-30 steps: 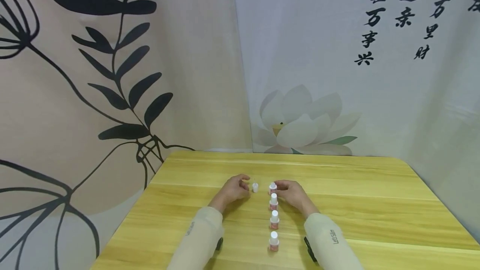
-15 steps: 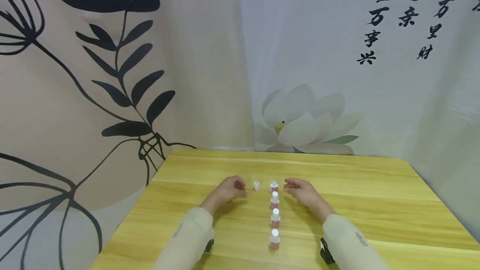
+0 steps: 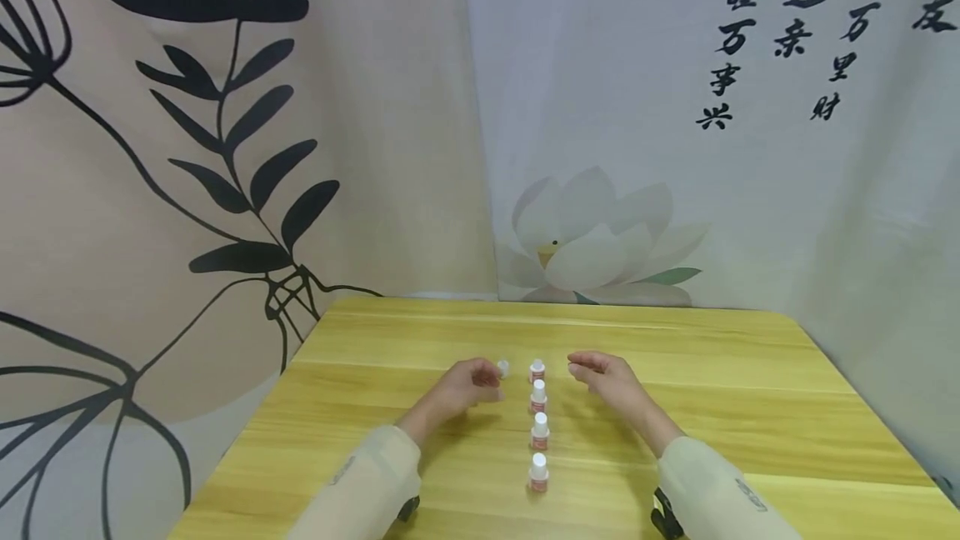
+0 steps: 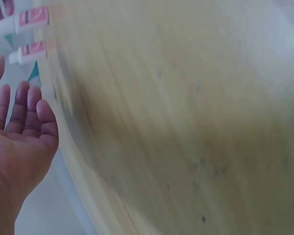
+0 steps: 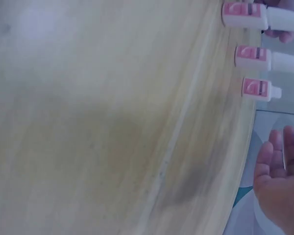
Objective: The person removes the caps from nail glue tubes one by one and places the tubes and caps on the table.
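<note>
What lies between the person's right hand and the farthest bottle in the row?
Only a bare strip of tabletop. The head view shows it, with the right hand apart from the farthest bottle.

Black brush-stroke Chinese characters (image 3: 792,39) on the pale cloth backdrop (image 3: 630,107) read 和睦万事兴, 远亲, 生万里财 and 友. Pink labels (image 5: 250,52) on small white plastic bottles (image 3: 540,432) are illegible.

Worktop (image 3: 690,407): yellow, wood-grained. On it, four upright white bottles with pink labels (image 5: 252,52), in one file running away from the wearer. Nearest bottle (image 3: 538,474), second bottle (image 3: 540,432), third bottle (image 3: 538,397): wide white caps (image 3: 539,460). Farthest bottle (image 3: 537,372): narrow nozzle (image 5: 276,92) exposed. Small white piece (image 3: 503,367) left of it, apart, partly hidden.
</note>
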Action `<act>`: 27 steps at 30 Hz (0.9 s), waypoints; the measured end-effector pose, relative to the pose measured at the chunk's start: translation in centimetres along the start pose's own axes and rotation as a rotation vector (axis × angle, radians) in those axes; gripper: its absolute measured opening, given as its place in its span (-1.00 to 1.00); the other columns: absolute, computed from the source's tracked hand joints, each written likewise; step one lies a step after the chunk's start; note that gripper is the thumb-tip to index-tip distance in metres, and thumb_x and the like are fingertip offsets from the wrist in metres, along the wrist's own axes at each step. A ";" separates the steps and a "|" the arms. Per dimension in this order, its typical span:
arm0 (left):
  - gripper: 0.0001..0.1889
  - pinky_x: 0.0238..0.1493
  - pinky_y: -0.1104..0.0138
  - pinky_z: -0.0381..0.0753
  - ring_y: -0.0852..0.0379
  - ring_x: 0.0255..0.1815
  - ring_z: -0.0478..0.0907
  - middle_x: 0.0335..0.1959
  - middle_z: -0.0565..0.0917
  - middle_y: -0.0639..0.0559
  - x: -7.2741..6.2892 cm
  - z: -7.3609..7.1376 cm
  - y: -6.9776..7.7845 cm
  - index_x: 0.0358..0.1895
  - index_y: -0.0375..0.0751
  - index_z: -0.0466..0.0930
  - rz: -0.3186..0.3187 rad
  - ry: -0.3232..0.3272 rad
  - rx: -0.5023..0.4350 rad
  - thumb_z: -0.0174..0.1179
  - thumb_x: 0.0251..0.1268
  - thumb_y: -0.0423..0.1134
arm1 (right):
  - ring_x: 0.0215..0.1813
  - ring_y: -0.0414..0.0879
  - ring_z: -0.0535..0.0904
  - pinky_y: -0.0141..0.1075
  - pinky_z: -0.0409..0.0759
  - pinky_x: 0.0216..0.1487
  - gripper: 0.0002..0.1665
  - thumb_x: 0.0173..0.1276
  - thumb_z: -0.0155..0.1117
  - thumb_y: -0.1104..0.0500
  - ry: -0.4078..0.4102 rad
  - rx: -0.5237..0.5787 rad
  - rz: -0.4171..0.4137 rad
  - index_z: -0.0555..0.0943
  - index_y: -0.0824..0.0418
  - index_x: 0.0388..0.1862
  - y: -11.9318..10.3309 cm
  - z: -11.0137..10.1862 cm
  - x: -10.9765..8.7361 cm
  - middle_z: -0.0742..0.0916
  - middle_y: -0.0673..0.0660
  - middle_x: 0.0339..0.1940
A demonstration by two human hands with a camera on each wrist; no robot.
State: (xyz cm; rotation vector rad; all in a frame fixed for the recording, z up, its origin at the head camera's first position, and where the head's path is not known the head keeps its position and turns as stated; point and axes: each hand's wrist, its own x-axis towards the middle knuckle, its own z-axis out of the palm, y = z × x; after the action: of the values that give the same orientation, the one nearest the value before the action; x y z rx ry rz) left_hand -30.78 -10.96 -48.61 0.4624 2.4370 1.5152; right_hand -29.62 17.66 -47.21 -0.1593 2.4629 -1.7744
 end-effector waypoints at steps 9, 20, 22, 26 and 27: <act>-0.57 0.05 0.17 0.55 0.04 -0.05 0.53 -0.10 0.62 -0.10 0.6 2.1 0.1 0.11 -0.36 0.54 0.045 0.016 -0.003 0.39 0.22 -0.28 | 0.10 0.04 0.59 0.04 0.54 0.16 -0.61 0.46 0.26 0.10 0.023 0.018 -0.066 0.60 0.28 0.17 -0.4 1.0 -0.9 0.67 0.23 0.14; -0.59 0.01 0.17 0.56 0.04 -0.09 0.53 -0.11 0.63 -0.13 1.0 3.4 0.5 0.09 -0.34 0.56 0.051 0.006 -0.030 0.41 0.19 -0.30 | 0.05 0.03 0.63 -0.01 0.56 0.13 -0.65 0.42 0.30 0.19 0.038 0.007 -0.060 0.63 0.30 0.13 -0.7 3.0 -1.1 0.71 0.17 0.06; -0.59 0.01 0.16 0.56 0.04 -0.09 0.54 -0.11 0.63 -0.11 1.0 3.5 0.6 0.08 -0.31 0.57 0.048 -0.001 -0.029 0.42 0.18 -0.28 | 0.05 0.03 0.63 0.01 0.56 0.12 -0.66 0.41 0.30 0.19 0.034 0.010 -0.060 0.63 0.28 0.12 -0.8 3.2 -1.1 0.71 0.17 0.06; -0.58 0.02 0.14 0.57 0.06 -0.08 0.56 -0.10 0.64 -0.04 1.2 3.7 0.6 0.07 -0.23 0.60 0.029 -0.016 -0.018 0.45 0.16 -0.20 | 0.06 0.02 0.62 0.01 0.56 0.13 -0.67 0.40 0.32 0.17 0.025 0.021 -0.050 0.65 0.24 0.09 -0.6 3.6 -1.2 0.72 0.13 0.05; -0.57 0.02 0.15 0.58 0.07 -0.08 0.56 -0.11 0.64 -0.02 1.3 3.8 0.5 0.07 -0.21 0.60 0.023 -0.020 -0.013 0.46 0.15 -0.17 | 0.06 0.02 0.61 0.01 0.56 0.12 -0.67 0.39 0.33 0.16 0.024 0.024 -0.046 0.66 0.23 0.09 -0.5 3.7 -1.2 0.72 0.13 0.05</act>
State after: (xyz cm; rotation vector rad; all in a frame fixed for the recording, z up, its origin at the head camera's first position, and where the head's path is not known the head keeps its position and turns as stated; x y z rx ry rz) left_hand -30.53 -7.12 -49.88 0.5020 2.4132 1.5273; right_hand -27.94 14.22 -47.86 -0.1958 2.4732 -1.8334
